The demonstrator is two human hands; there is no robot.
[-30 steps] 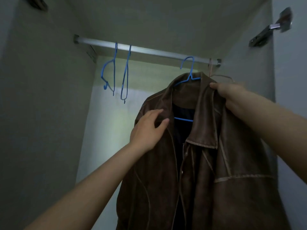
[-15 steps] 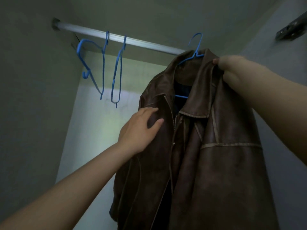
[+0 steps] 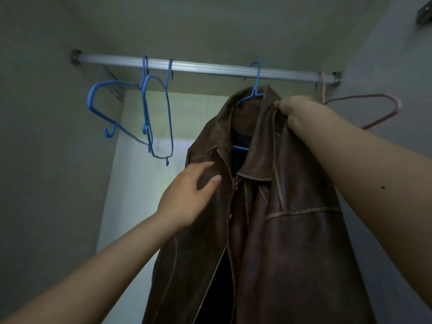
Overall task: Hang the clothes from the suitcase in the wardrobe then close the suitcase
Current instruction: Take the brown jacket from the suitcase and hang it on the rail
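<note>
A brown leather jacket (image 3: pixel 275 230) hangs on a blue hanger (image 3: pixel 255 90) whose hook is over the metal wardrobe rail (image 3: pixel 210 67). My right hand (image 3: pixel 297 111) grips the jacket's collar and shoulder near the hanger, fingers curled into the leather. My left hand (image 3: pixel 187 195) lies flat against the jacket's left front panel below the lapel, fingers straight. The suitcase is out of sight.
Two bare blue hangers (image 3: pixel 149 108) dangle from the rail's left half. A pink hanger (image 3: pixel 364 108) hangs at the rail's right end against the side wall. The wardrobe's left wall (image 3: pixel 46 160) and back panel (image 3: pixel 140 183) enclose the space; a door hinge (image 3: pixel 424 14) shows top right.
The hanger's hook now sits over the rail. The view has tilted, bringing the rail's right end and pink hanger into sight. Both hands stay on the jacket.
</note>
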